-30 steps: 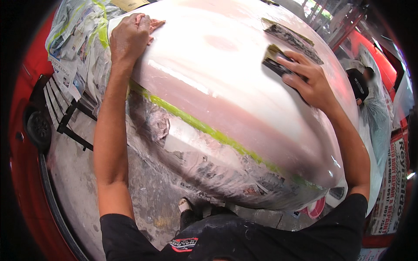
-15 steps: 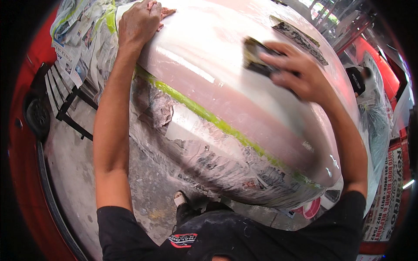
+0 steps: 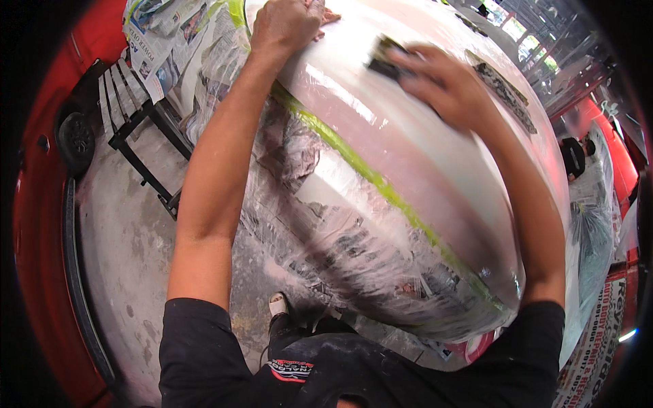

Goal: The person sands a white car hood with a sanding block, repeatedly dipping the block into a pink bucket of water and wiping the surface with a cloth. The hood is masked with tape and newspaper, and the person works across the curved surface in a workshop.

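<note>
Holding pink cloth (image 3: pixel 330 16), the left hand (image 3: pixel 282 28) sits near print-covered newspaper (image 3: pixel 155 53).

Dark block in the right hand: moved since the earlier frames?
Yes: the dark block has moved left across the pale panel, away from the speckled strip lying on it.
</note>
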Available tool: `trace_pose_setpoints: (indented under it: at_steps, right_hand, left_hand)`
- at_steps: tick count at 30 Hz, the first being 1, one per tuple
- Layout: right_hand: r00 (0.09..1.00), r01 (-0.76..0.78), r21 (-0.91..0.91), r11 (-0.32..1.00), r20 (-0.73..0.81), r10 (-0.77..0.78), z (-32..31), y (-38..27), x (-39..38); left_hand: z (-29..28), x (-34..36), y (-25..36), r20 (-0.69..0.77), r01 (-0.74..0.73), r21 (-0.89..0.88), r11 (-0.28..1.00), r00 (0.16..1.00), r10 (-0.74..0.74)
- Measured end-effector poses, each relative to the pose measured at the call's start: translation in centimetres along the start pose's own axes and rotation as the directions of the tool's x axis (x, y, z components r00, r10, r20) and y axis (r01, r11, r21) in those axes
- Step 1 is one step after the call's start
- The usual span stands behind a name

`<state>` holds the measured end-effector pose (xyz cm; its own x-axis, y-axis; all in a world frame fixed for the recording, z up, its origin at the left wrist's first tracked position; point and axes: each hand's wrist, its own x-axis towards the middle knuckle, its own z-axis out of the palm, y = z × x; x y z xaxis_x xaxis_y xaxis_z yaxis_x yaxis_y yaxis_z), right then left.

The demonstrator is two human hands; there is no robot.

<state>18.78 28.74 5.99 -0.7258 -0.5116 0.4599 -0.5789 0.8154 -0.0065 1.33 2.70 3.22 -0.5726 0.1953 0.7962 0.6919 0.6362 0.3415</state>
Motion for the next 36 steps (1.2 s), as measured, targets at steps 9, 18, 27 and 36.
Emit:
trace_pose_setpoints:
  at_steps: [9, 18, 27, 36]
  right_hand:
    - [0.999, 0.022, -0.233, 0.972, -0.032, -0.03, -1.9, -6.9, -9.3]
    - [0.984, -0.159, -0.418, 0.895, -0.143, 0.108, 1.9, -14.1, -15.3]
    - [0.915, -0.304, -0.515, 0.801, -0.391, 0.096, 5.6, -14.9, -10.5]
    - [0.94, -0.33, -0.507, 0.796, -0.255, 0.228, -1.9, -17.1, -27.1]
  left_hand:
    - [-0.4, -0.6, -3.5, 0.038, -0.355, 0.295, 0.887, 0.932, 0.36]
    - [3.6, 1.6, -5.4, 0.211, -0.463, 0.51, 0.725, 0.884, 0.417]
    - [3.5, 3.8, -4.9, 0.205, -0.08, 0.074, 0.994, 0.977, 0.063]
    - [3.4, 2.5, -6.0, 0.197, -0.448, 0.475, 0.757, 0.893, 0.405]
